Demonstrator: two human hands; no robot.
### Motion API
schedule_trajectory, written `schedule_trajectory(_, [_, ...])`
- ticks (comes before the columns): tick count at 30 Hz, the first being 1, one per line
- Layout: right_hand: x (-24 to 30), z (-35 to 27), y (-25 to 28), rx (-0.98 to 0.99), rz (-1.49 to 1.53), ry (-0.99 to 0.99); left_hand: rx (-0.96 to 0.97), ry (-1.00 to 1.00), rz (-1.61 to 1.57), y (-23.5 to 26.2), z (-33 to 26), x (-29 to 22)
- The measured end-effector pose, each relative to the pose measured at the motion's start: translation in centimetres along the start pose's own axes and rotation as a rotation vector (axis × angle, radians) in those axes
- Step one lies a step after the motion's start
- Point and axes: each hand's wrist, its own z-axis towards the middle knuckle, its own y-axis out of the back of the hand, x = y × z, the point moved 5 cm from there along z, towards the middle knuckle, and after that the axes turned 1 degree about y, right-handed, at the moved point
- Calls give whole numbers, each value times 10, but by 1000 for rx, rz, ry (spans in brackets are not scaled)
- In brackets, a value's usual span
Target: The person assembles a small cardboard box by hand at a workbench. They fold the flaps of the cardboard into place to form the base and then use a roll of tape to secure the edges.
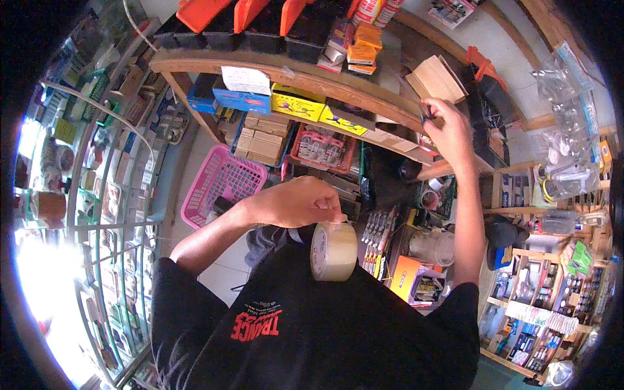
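My left hand (302, 203) is closed, its fingertips pinching the loose end of a roll of clear packing tape (339, 252). The roll dangles below those fingers, in front of my black shirt. Further right and higher, my right hand (450, 133) is raised at the wooden shelf edge (305, 78). Its fingers are curled around a small dark thing (426, 117), mostly hidden, whose kind I cannot make out. Just beyond that hand, a stack of brown cardboard pieces (437, 79) leans on the shelf.
Under the shelf are yellow boxes (298, 104) and a blue box (242, 101). A pink basket (224, 172) stands at left, near a red crate (325, 148) of packaged goods. Orange-and-black bins (253, 29) line the top. Stocked racks (97, 195) rise on the left.
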Motion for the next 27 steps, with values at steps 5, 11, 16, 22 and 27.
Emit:
schedule_trajectory(5, [4,-72,-2,364,731,182,-33,-14,10,-1,1,6])
schedule_trajectory(11, [60,-119,-15,640,562,298,20,61,-19,-5,5,0])
schedule_trajectory(16, [68,-142,-25,796,430,210,70,70,-41,-6,4,-2])
schedule_trajectory(22, [88,-150,-28,828,313,238,79,126,-58,-10,-1,-2])
schedule_trajectory(27, [92,-147,-30,859,338,256,90,182,-34,-10,-9,-1])
